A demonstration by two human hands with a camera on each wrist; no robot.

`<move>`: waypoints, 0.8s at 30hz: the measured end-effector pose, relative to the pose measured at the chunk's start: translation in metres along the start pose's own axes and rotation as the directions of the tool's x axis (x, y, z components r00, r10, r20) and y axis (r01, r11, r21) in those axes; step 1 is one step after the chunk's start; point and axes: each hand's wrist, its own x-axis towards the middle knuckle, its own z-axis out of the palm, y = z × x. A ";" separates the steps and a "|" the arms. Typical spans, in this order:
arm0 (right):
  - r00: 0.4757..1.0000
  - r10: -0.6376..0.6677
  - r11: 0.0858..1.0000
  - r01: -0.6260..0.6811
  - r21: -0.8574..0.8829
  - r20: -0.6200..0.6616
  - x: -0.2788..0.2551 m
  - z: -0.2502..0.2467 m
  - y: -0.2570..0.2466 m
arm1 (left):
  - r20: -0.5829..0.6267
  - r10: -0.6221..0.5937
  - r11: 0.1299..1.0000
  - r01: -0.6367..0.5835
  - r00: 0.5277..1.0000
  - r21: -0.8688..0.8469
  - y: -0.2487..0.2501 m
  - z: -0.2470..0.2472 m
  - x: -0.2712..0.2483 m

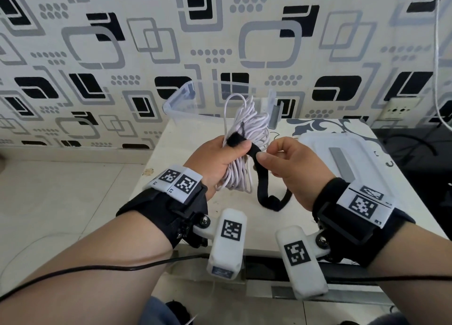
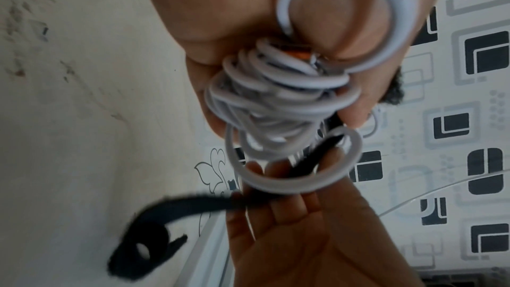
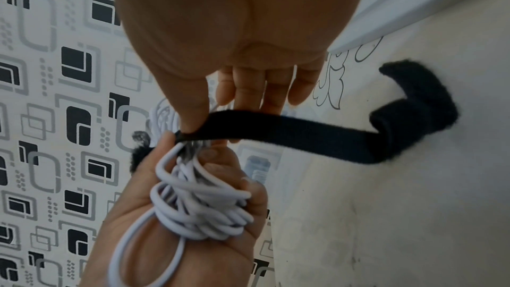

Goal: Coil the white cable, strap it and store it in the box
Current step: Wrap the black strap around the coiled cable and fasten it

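My left hand (image 1: 220, 158) grips the coiled white cable (image 1: 247, 129) upright above the table, its thumb pressing one end of a black strap (image 1: 236, 138) against the bundle. My right hand (image 1: 281, 158) pinches that black strap (image 1: 254, 152) just right of the coil. The strap's free tail (image 1: 267, 197) hangs down and curls on the table top. In the left wrist view the white cable (image 2: 276, 99) loops fill my left hand (image 2: 220, 36). In the right wrist view my right hand (image 3: 209, 112) holds the strap (image 3: 303, 136) over the cable (image 3: 198, 208).
A clear plastic box (image 1: 186, 102) stands open at the table's back edge against the patterned wall. Its lid (image 1: 342, 153) lies flat on the right of the white table (image 1: 171, 165). A thin cable (image 1: 437, 55) hangs on the far right.
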 end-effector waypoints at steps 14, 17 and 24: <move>0.999 -0.023 1.000 0.024 -0.010 0.029 -0.005 0.006 -0.002 | 0.049 -0.025 0.995 0.030 0.998 -0.094 -0.001 0.003 -0.001; 0.998 -0.064 0.996 0.064 -0.059 -0.011 -0.005 0.006 -0.002 | 0.038 -0.057 0.991 0.061 0.998 -0.120 0.002 0.008 -0.004; 0.999 -0.043 0.998 0.044 -0.046 0.020 -0.005 0.006 -0.002 | 0.070 -0.061 0.972 0.076 0.996 -0.224 0.009 0.009 -0.006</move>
